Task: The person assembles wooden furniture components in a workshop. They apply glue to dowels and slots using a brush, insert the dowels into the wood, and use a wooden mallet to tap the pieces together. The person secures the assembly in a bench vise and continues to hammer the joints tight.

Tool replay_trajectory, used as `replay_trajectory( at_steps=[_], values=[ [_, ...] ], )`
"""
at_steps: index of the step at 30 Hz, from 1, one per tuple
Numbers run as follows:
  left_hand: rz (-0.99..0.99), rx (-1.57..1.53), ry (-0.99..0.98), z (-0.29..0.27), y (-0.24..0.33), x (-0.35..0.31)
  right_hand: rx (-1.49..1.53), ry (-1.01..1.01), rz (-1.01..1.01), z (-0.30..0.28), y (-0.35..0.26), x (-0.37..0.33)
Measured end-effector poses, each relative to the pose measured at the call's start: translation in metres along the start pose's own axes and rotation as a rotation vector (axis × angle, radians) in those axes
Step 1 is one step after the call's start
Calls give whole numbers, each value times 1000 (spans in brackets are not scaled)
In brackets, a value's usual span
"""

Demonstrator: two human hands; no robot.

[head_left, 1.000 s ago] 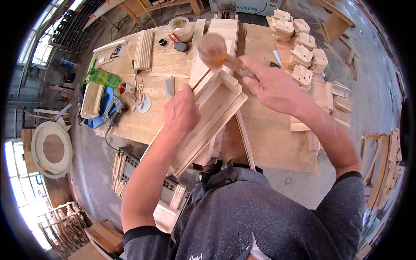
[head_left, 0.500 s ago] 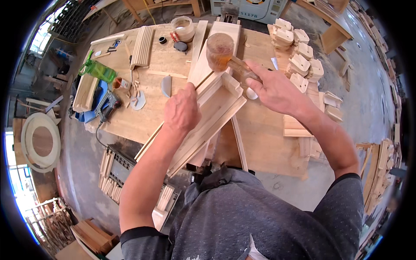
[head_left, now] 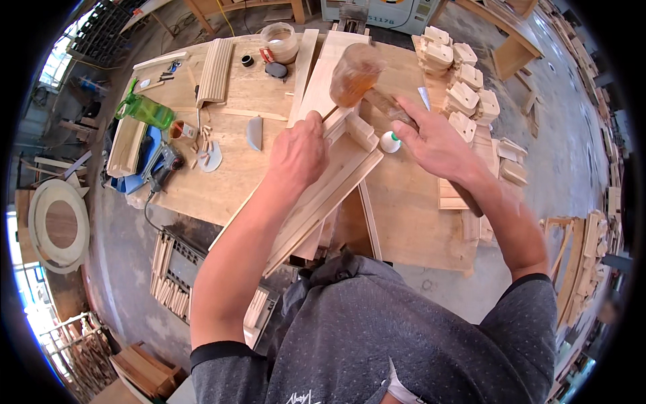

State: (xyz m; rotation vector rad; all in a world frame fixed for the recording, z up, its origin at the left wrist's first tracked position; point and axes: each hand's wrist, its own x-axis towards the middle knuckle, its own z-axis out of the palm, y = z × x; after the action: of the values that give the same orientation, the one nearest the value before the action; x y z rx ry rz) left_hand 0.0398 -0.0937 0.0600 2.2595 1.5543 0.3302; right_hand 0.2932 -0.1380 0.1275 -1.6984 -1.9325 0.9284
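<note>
My right hand (head_left: pixel 434 138) is wrapped round the wooden handle of a mallet (head_left: pixel 356 75), whose amber, slightly blurred head hangs over the far end of a long pale wooden assembly (head_left: pixel 330 192). That assembly lies slantwise over the front of the workbench, with raised side strips and a notched block (head_left: pixel 361 132) across its far end. My left hand (head_left: pixel 299 153) is closed at its upper left edge, on a thin wooden strip running along that side; its fingertips are hidden. Beside the block, under my right hand, stands a small white bottle (head_left: pixel 389 141) with a green tip.
On the bench (head_left: pixel 410 229) lie a green spray bottle (head_left: pixel 147 111), a power tool (head_left: pixel 165 165), dowels (head_left: pixel 206 143) and a clear tub (head_left: pixel 278 42). Shaped wooden blocks (head_left: pixel 463 99) pile up at the right. Below left, a crate (head_left: pixel 176 266) holds wooden sticks.
The mallet head has shifted to the right and tilted. My left hand has moved right and slightly up, toward the far end of the wooden assembly. More of the white bottle shows.
</note>
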Motion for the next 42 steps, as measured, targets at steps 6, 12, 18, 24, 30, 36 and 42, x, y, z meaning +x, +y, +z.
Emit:
replay_trajectory(
  at_steps=[6,12,18,24,30,36,42],
  values=[
    [-20,-22,-8,-5,4,1,207,-20,230,-5,2,-1],
    [-14,21,-1,-4,4,3,121,132,-93,-3,1,-1],
    [3,15,19,1,1,1,-189,68,-232,3,-4,7],
    [43,67,26,3,-1,1,8,121,-194,-10,-21,1],
    [18,62,-8,0,-1,1,-171,-3,-110,-7,-21,7],
    [25,65,-8,0,-3,2,-50,68,-168,-8,-18,9],
    [25,72,10,2,-1,-2,-135,-55,-23,-8,-22,8]
  ],
)
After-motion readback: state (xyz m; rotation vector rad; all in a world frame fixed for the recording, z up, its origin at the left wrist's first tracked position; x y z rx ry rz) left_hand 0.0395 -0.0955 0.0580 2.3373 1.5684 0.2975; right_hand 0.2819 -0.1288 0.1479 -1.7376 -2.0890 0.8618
